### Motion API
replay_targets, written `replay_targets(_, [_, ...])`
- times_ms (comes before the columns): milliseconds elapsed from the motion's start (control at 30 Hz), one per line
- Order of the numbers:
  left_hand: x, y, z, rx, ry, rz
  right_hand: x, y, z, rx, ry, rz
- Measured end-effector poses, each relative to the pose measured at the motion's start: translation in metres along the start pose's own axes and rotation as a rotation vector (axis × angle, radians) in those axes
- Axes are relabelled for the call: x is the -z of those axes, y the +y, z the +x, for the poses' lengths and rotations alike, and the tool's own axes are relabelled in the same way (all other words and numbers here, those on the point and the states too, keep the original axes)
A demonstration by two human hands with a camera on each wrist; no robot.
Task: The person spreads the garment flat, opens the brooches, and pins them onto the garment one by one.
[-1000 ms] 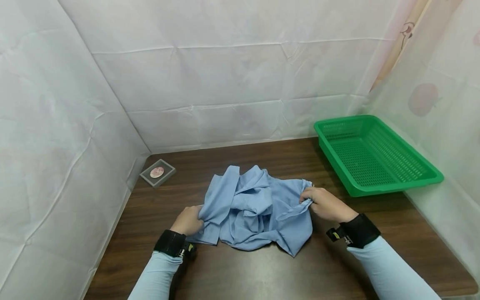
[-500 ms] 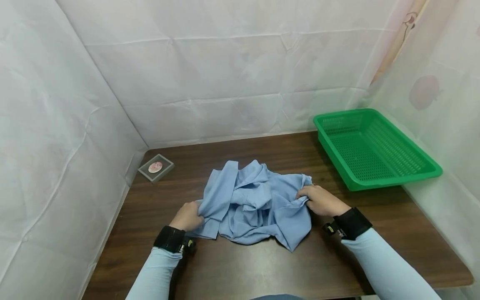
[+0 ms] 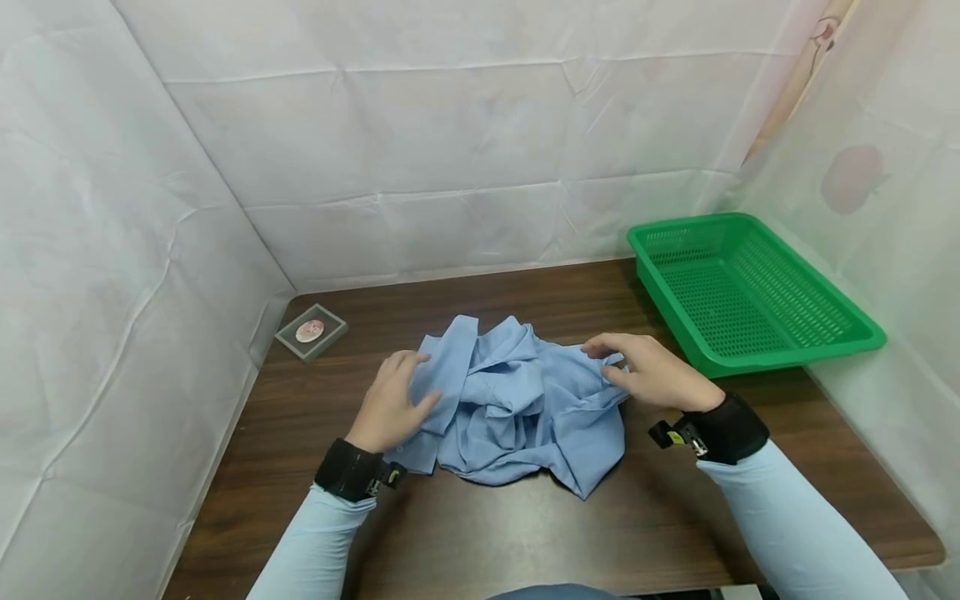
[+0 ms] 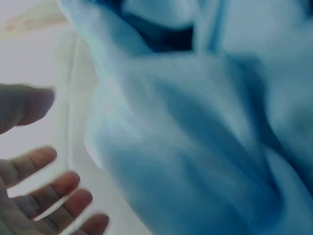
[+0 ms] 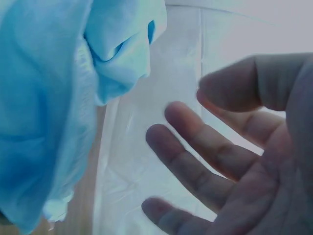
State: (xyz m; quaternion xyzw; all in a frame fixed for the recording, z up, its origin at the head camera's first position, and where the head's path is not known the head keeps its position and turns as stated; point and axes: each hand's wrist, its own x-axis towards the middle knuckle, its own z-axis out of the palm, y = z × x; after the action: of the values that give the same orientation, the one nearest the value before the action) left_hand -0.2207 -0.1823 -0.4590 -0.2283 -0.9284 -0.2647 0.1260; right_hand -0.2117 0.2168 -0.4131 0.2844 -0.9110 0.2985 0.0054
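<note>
A crumpled light-blue cloth [image 3: 504, 408], perhaps a garment, lies bunched in the middle of the brown table. Over its left side hovers my left hand [image 3: 390, 400], fingers spread and thumb apart. At the cloth's right edge is my right hand [image 3: 652, 371], its fingers loosely bent and parted. In the left wrist view the fingers [image 4: 39, 200] are clear of the cloth [image 4: 186, 137], with nothing between them. The right wrist view likewise shows a gap between the parted fingers [image 5: 195, 166] and the blue fabric [image 5: 44, 98].
A green perforated basket [image 3: 765, 358] stands at the back right of the table [image 3: 480, 550]. At the back left sits a small grey square dish [image 3: 330, 337] with a pinkish round piece [image 3: 310, 331] in it. White sheeting [image 3: 465, 150] encloses the back and both sides.
Both hands have let go of the cloth and opened their fingers. The left hand has risen up over the fabric; the right has lifted slightly. The cloth keeps nearly the same shape.
</note>
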Motion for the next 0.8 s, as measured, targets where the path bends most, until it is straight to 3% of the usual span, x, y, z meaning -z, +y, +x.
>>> replay_targets(100, [-0.003,0.018,0.006,-0.081,-0.004,-0.055,-0.003,-0.008,0.011,0.018,0.017,-0.025])
replay_targets(233, [-0.017,0.033,0.014,-0.128,-0.061,-0.104,-0.011,-0.014,0.026,0.018,-0.014,-0.040])
replay_targets(433, [-0.045,0.038,0.018,-0.066,-0.110,-0.037,-0.036,-0.012,0.046,-0.034,-0.107,-0.053])
replay_targets(633, [-0.057,0.032,0.008,-0.038,-0.185,0.038,-0.061,-0.011,0.047,-0.027,-0.301,-0.055])
replay_targets(700, [-0.059,0.030,0.007,-0.038,-0.167,0.083,-0.068,-0.010,0.046,-0.028,-0.335,-0.073])
replay_targets(800, [-0.061,0.028,0.010,-0.021,-0.104,0.162,-0.077,-0.010,0.048,-0.022,-0.306,-0.086])
